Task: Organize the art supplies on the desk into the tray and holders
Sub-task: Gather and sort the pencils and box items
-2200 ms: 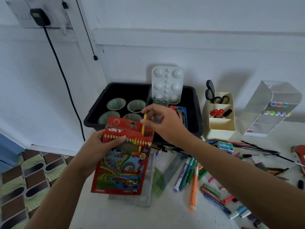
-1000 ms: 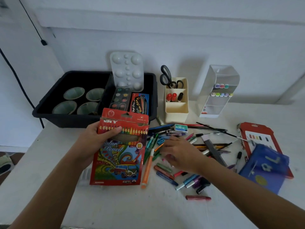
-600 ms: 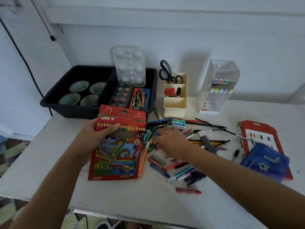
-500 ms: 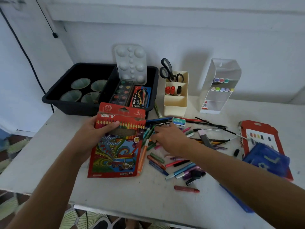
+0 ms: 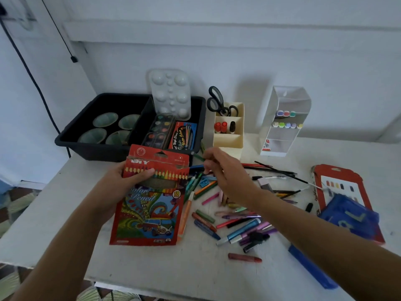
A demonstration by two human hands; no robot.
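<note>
Left hand [image 5: 121, 183] grips the colour pencil box [image 5: 152, 205] near its top, thumb across the front, flap up, just in front of the black tray [image 5: 91, 146]. Right hand [image 5: 227, 172] is over the loose pile [image 5: 217, 205], fingertips bunched like they're pinching something thin (too blurry, I can't tell if it's got a pencil). My take: pick one pencil at a time and tilt the box mouth toward the picking hand so it slides in. Markers and crayons are tangled in there, so pick carefully. Cream holder [image 5: 227, 140] with scissors [image 5: 217, 101] and clear holder [image 5: 284, 127] sit behind, blue pouch [image 5: 351, 218] off right
</note>
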